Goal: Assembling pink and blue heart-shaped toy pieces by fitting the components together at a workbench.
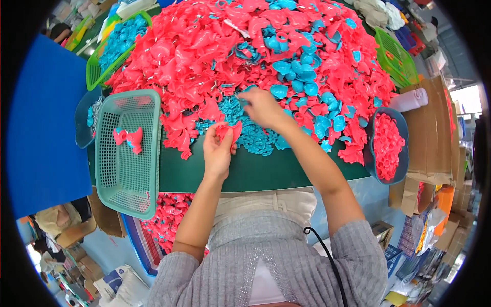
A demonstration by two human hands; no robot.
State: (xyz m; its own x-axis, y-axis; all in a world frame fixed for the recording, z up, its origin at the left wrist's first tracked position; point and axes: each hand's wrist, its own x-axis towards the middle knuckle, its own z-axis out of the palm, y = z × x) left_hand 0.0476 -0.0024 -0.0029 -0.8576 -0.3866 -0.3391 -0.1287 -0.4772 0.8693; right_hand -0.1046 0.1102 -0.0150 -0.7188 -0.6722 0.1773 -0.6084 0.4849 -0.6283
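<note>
My left hand (217, 157) is closed on a glossy pink-red molded plastic piece (236, 131), held at the near edge of the heap. Just beyond and to its right, my right hand (265, 108) reaches over a pile of small teal plastic parts (258, 140). Its fingers are pinched together; whatever is between them is too small to make out. Behind both hands spreads a large heap of pink-red plastic pieces (174, 61), with teal cup-shaped shells (305, 71) scattered through its right half. A pink and teal joined piece (134, 139) lies in the green mesh basket (154, 174) on the left.
On the right stands a blue-grey bowl (402, 153) of small pink parts, near a pale bottle (409, 100). Another blue-grey bowl (82, 120) sits at far left. Bright green baskets (93, 71) flank the heap. The dark green table (266, 174) ends before my waist.
</note>
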